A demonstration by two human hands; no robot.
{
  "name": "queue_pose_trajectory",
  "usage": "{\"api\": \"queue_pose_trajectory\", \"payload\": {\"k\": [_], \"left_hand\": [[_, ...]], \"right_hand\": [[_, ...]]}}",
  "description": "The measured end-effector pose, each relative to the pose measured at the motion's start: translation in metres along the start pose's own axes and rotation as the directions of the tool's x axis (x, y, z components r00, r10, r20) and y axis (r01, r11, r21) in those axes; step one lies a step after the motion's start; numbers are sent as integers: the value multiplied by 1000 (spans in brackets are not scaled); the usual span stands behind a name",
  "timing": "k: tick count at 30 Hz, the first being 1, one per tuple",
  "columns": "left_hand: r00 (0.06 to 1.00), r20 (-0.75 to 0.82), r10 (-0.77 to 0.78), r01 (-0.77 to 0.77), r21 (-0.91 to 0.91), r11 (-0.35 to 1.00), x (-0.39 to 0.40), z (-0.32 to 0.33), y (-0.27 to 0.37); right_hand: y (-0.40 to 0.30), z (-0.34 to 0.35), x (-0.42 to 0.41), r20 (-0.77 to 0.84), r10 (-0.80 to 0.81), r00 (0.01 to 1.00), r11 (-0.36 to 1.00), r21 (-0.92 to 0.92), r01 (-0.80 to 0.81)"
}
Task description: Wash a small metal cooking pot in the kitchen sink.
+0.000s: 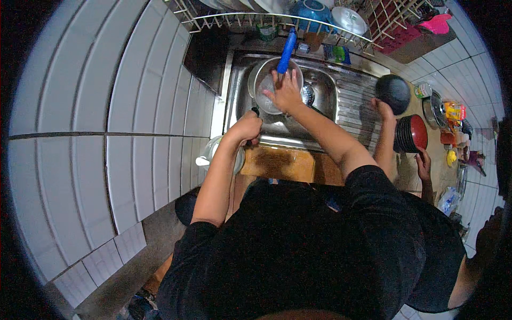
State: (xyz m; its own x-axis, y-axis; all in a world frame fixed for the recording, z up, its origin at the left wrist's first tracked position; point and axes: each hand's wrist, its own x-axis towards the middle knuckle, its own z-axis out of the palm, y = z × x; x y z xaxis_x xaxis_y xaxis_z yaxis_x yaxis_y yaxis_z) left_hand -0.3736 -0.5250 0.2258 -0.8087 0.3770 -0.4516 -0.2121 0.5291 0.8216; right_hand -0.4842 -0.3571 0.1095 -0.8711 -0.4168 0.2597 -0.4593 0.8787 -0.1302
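Note:
My left hand (249, 127) is closed around a black handle (255, 111), which seems to belong to the round pan in the sink. That pan (266, 83) has a pale, wet-looking inside and sits below a blue tap sleeve (287, 52). Over the pan, palm down with the fingers spread, is my right hand (286, 91). Its fingertips are near the lower end of the blue sleeve; whether they touch the pan is unclear. Another round rim shows behind the pan's left side. A perforated metal utensil (308, 95) lies in the steel sink (288, 130), right of the pan.
At right, another person's hands hold a dark bowl (393, 94) and touch a stack of red-and-black bowls (414, 134). A dish rack (276, 15) with dishes hangs across the back. A clear vessel with a white handle (203, 161) stands by my left forearm; a tiled wall (148, 100) rises left.

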Motion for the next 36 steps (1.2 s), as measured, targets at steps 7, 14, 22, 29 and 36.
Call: {"api": "queue_pose_trajectory", "payload": {"k": [7,14,22,29,36], "left_hand": [[941,154,-302,335,-568,752,10,0,5],[933,76,-352,328,-584,743,8,-1,-20],[917,107,-384,342,-705,621,5,25,-10],[919,305,-248,375,-871,319,7,27,-17],[879,430,-203,457,-883,108,17,52,-16]], "right_hand": [[-31,-1,9,355,-103,929,918,394,-48],[-15,-21,-30,559,-485,672,564,788,-248],[31,-30,-59,415,-80,906,991,-67,118],[-19,-72,-68,87,294,952,932,194,-305],[-43,-48,-118,-13,809,587,407,734,-544]]}}
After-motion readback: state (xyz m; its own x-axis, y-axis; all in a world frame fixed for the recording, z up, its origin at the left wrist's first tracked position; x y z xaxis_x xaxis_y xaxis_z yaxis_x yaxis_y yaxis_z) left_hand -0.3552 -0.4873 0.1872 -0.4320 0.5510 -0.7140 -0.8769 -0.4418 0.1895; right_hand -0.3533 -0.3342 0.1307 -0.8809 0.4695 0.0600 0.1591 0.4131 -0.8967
